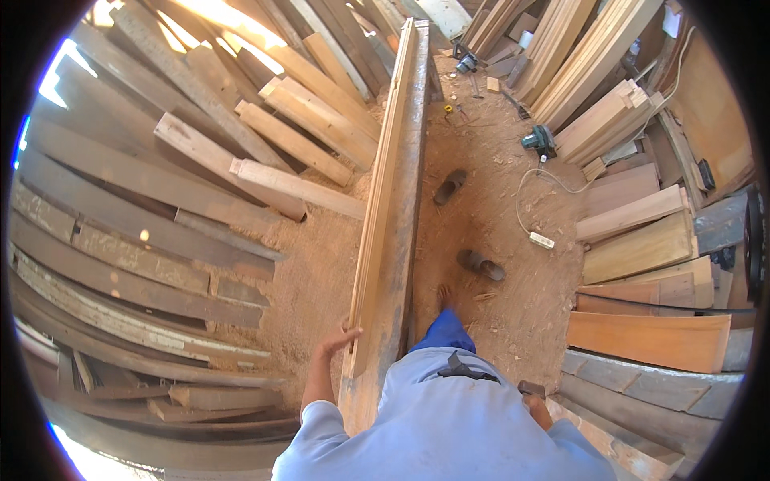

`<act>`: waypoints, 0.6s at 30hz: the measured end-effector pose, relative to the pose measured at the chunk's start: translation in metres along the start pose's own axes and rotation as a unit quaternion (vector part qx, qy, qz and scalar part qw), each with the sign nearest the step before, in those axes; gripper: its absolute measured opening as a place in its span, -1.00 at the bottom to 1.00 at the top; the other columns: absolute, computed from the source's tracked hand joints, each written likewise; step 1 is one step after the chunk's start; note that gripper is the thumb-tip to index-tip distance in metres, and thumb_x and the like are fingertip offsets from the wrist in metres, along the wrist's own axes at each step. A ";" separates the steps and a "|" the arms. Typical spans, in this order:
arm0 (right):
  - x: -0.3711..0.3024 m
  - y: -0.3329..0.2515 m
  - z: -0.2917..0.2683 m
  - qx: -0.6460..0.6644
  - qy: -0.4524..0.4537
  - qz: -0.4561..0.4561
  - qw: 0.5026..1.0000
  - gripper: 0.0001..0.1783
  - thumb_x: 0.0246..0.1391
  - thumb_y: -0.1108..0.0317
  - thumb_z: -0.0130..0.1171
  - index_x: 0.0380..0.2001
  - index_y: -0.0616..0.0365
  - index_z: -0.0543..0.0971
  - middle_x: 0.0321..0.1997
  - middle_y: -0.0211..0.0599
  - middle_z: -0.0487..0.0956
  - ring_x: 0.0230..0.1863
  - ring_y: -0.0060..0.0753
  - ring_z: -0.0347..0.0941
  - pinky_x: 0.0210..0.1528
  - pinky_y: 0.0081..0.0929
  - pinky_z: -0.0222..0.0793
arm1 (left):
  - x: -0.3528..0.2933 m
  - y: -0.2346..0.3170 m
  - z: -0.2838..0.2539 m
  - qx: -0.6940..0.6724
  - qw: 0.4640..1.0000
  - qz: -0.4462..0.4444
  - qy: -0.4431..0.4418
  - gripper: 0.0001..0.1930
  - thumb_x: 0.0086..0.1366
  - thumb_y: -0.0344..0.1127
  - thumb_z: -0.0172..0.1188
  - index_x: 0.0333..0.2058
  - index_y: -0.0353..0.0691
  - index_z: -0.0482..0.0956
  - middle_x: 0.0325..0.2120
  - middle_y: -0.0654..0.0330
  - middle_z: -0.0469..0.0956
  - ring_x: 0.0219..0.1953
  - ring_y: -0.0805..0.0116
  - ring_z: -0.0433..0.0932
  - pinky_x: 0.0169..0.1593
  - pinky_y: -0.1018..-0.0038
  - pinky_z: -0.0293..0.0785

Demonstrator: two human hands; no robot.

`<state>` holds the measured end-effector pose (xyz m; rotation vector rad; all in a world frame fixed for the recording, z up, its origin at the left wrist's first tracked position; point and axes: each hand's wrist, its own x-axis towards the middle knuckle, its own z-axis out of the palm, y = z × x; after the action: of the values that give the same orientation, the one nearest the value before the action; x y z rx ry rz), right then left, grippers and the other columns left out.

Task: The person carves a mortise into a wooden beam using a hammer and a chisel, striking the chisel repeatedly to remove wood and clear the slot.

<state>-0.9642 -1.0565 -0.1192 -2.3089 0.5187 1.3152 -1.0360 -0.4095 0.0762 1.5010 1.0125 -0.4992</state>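
Wooden strips (377, 228) stretch lengthwise forward from the nearer left hand (340, 340), curled round their near end; right hand (540, 411) partly hidden, hold unclear.

Woodworking shop, one. Around me: weathered planks (152, 220), ranked along the left; sawn boards (597, 60), leaning in stacks, far right; floor (537, 313), strewn with sawdust (317, 256) and shavings (485, 297); green power tool (539, 141), corded; white extension socket (542, 240); long narrow desk (403, 216), bearing slender wood strips (378, 208).
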 end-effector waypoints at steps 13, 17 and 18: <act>0.097 -0.219 -0.089 0.087 0.104 -0.018 0.991 -0.37 -0.06 0.07 0.38 -0.21 0.58 0.64 -0.23 0.27 0.68 -0.16 0.03 0.67 -0.17 -0.15 0.51 | 0.245 0.269 -0.029 0.152 0.948 0.152 0.235 0.00 0.21 -0.02 0.41 0.42 -0.41 0.05 0.23 -0.36 0.39 0.28 -0.11 0.44 0.29 0.17 0.39; 0.110 -0.285 -0.112 0.219 0.068 0.012 0.973 -0.38 0.00 0.11 0.38 -0.09 0.52 0.59 -0.22 0.08 0.66 -0.32 -0.08 0.63 -0.30 -0.12 0.51 | 0.293 0.308 -0.038 0.203 0.918 0.205 0.271 -0.09 0.21 -0.03 0.41 0.36 -0.41 0.16 0.17 -0.33 0.46 0.23 -0.14 0.49 0.27 0.18 0.39; 0.125 -0.289 -0.119 0.311 0.052 0.003 0.949 -0.35 0.02 0.13 0.37 -0.01 0.52 0.54 -0.19 0.05 0.65 -0.26 -0.09 0.62 -0.22 -0.09 0.52 | 0.306 0.331 -0.033 0.189 0.917 0.224 0.270 -0.11 0.20 -0.04 0.41 0.34 -0.42 0.19 0.16 -0.33 0.47 0.22 -0.15 0.49 0.27 0.17 0.39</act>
<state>-0.6711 -0.8917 -0.1213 -1.8467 0.8375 0.8629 -0.6124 -0.2586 0.0316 2.2239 0.9682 0.0714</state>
